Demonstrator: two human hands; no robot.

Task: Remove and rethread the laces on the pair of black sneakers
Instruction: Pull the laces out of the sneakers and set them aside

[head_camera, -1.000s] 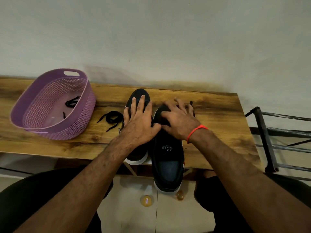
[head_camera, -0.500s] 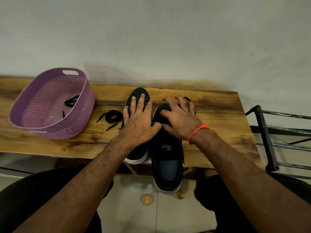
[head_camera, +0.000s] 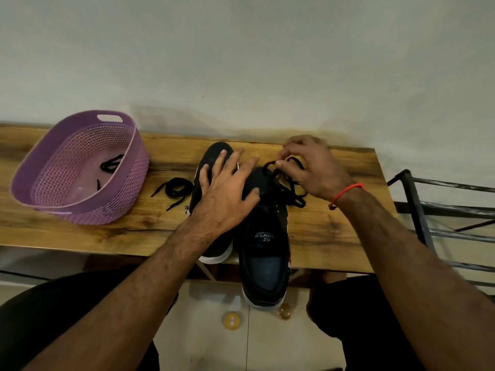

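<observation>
while the left hand point(head_camera: 226, 192) lies spread with straight fingers across both black sneakers point(head_camera: 263, 236) on the wooden tabletop point(head_camera: 334, 226), the right hand point(head_camera: 313, 170) pinches a black lace point(head_camera: 288, 188) just above the toe of the right sneaker, the cord trailing in loose loops beside it. the left sneaker point(head_camera: 214, 162) lies half hidden under the left hand. a second lace point(head_camera: 174, 188) lies coiled between that sneaker and a purple perforated plastic basket point(head_camera: 126, 194), which holds another dark cord point(head_camera: 111, 164). a black metal rack point(head_camera: 428, 210) stands off the tabletop's right end. a red thread band point(head_camera: 348, 190) circles the right wrist.
</observation>
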